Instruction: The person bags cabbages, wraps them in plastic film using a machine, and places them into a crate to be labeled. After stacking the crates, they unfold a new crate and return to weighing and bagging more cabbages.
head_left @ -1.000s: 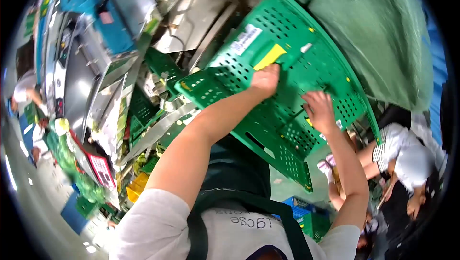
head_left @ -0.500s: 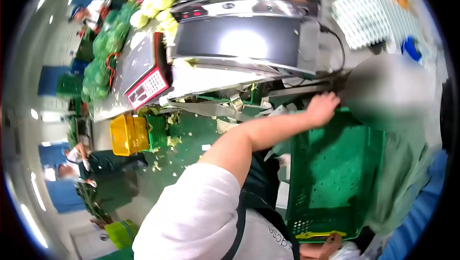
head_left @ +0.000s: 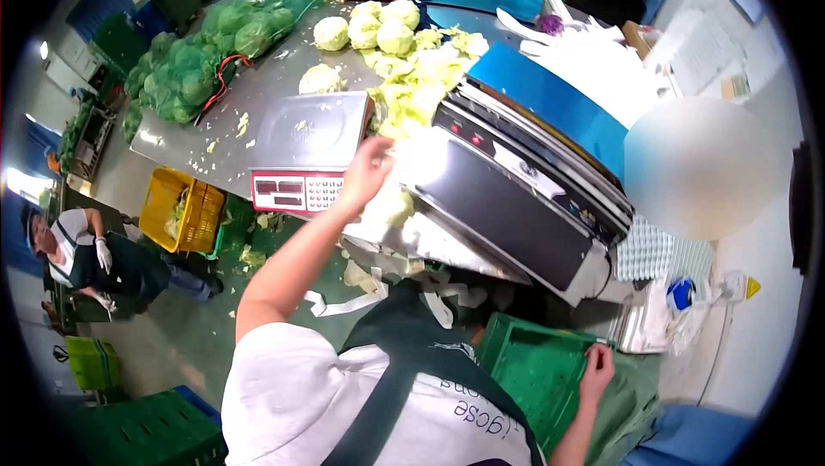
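Observation:
My left hand (head_left: 368,174) is stretched forward over the right edge of a red-and-silver weighing scale (head_left: 311,131), fingers partly spread. Just below it, a pale cabbage (head_left: 394,206) lies near the left end of a wrapping machine (head_left: 507,200) with a dark flat plate. I see nothing held in that hand, though glare covers the area beside its fingers. Down at the right, my right hand (head_left: 597,369) has its fingers curled on the rim of a green plastic crate (head_left: 533,363). The crate stands low beside my apron, and part of it is hidden by my body.
Several peeled cabbages (head_left: 378,30) and loose leaves (head_left: 412,92) lie behind the scale on the steel table (head_left: 279,67). Green net bags (head_left: 202,62) of cabbages sit at the left. A yellow crate (head_left: 182,211) stands on the floor; a co-worker (head_left: 90,251) is beyond it.
My left hand has left the far end of the green crate and moved left to the scale. My right hand now grips the crate's right rim. The view has turned toward the table.

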The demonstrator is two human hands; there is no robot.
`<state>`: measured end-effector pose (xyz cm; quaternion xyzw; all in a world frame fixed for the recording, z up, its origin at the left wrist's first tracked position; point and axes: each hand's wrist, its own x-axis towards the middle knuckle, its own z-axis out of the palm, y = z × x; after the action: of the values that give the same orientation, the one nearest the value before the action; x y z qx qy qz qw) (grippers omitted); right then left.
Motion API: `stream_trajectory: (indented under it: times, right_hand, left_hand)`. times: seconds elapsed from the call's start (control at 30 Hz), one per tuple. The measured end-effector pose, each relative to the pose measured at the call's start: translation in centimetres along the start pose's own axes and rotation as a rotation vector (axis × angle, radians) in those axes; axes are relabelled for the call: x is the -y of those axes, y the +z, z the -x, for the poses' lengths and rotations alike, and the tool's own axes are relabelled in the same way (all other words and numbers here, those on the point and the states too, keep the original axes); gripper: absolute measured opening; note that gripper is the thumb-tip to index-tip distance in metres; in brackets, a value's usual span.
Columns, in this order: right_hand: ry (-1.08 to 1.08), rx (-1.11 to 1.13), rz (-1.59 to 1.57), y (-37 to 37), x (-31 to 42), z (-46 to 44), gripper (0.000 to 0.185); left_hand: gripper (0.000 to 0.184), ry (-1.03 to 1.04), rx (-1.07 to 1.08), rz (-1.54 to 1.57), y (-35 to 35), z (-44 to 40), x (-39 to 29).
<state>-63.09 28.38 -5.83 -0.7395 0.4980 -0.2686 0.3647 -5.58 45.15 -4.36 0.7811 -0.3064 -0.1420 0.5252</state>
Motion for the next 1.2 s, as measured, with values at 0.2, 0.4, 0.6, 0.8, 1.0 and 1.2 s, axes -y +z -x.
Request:
stream_trajectory:
  times: [0.2, 0.4, 0.6, 0.8, 1.0, 1.2]
  right_hand:
    - [-0.238, 0.028, 0.039, 7.6, 14.6, -18.2, 0.009]
    - [-0.490, 0.175, 0.255, 18.2, 28.9, -37.2, 0.011]
    - [-0.533, 0.418, 0.414, 33.8, 27.7, -59.5, 0.016]
    - [-0.785, 0.422, 0.827, 45.2, 19.6, -69.1, 0.025]
    - [-0.913, 0.394, 0.735, 43.1, 22.2, -70.1, 0.023]
    - [-0.741, 0.129, -0.451, 31.7, 36.3, -63.6, 0.031]
  left_hand:
    - [0.062, -0.493, -0.177, 0.520, -8.3, -24.7, 7.7]
    - [0.093, -0.791, -0.333, 0.454, -10.0, -46.6, 17.8]
    - [0.096, -0.699, -0.481, 0.702, -6.2, -54.1, 22.9]
    - [0.076, -0.681, -0.337, 0.809, -8.5, -46.7, 17.6]
    - [0.068, -0.692, -0.164, 0.973, -13.6, -29.8, 6.5]
    - [0.072, -0.939, -0.188, 0.796, -15.5, -13.6, 3.9]
